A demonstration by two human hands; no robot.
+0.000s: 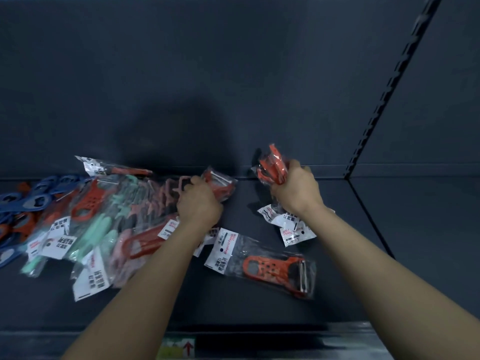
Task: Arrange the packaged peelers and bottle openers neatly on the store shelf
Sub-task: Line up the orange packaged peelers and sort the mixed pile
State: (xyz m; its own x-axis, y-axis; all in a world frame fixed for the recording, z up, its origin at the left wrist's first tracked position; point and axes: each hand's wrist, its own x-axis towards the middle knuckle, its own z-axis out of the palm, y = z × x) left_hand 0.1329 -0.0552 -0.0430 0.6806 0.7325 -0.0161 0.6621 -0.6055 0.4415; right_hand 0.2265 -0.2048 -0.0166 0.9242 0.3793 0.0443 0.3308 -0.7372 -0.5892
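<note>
head cam | worn on person | faces forward and down at shelf (246, 307) | near | only view

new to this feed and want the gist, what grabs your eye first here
The right hand grips a bunch of red packaged peelers near the back of the dark shelf. Left of it sprawls a messy pile of packaged peelers in red, mint and pink, with the left hand at its right end and blue bottle openers at far left. A lone red peeler pack lies in front.

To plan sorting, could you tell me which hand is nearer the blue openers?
Left. The left hand is right of the blue openers, across the pile; the right hand is farther right.
</note>
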